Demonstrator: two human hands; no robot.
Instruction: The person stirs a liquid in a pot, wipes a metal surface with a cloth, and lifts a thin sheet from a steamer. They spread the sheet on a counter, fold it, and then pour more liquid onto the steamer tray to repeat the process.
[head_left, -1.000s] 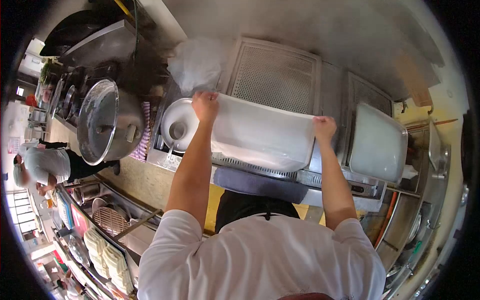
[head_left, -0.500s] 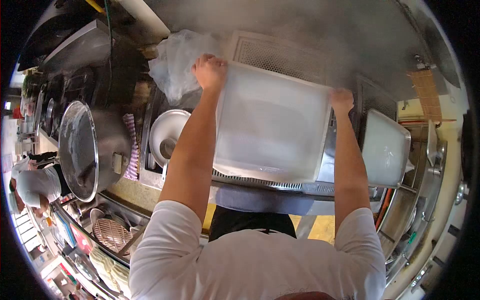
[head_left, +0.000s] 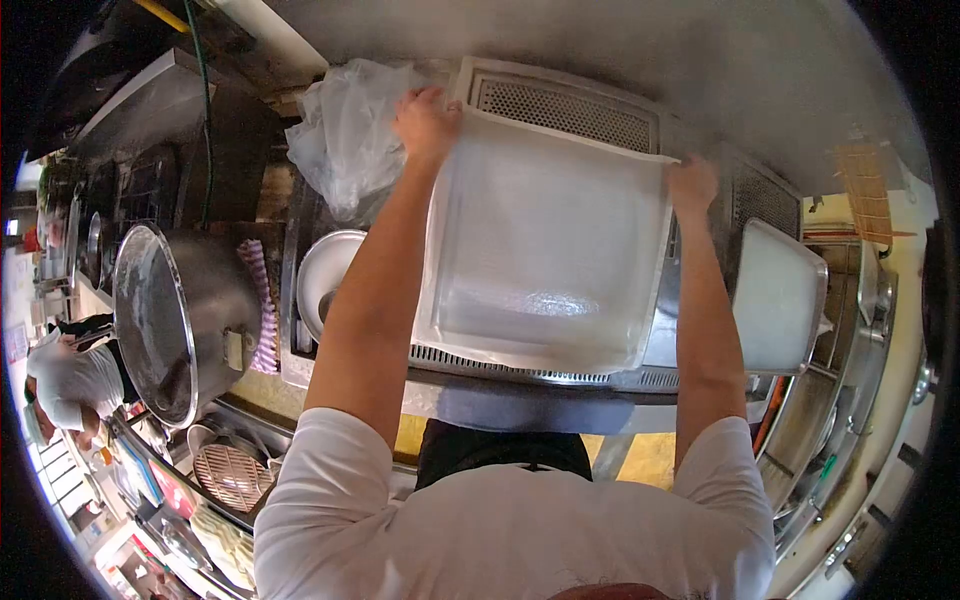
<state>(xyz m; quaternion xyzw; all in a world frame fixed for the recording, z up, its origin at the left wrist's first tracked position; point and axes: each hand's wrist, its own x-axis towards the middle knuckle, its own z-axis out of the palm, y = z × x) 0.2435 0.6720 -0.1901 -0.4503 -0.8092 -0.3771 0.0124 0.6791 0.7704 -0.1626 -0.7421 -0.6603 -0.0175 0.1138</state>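
Observation:
A wet-looking white cloth (head_left: 550, 235) lies spread over a rectangular shape in front of me, with a shiny patch near its front edge. My left hand (head_left: 428, 125) is closed at the cloth's far left corner. At the far right corner, my right hand (head_left: 692, 187) grips the edge with curled fingers. What lies under the cloth is hidden, though a raised rectangular outline shows through. Beyond it is a perforated metal panel (head_left: 565, 110). A crumpled clear plastic bag (head_left: 350, 125) lies just left of my left hand.
A large steel pot (head_left: 215, 310) stands at the left beside a striped cloth (head_left: 260, 300). A round metal pan (head_left: 325, 270) is partly behind my left forearm. To the right sits a white-filled tray (head_left: 780, 300). Steam hangs at the back. Another person (head_left: 80, 375) is far left.
Both hands have moved slightly outward, drawing the cloth a little wider and flatter. The steam over the perforated panel has thinned.

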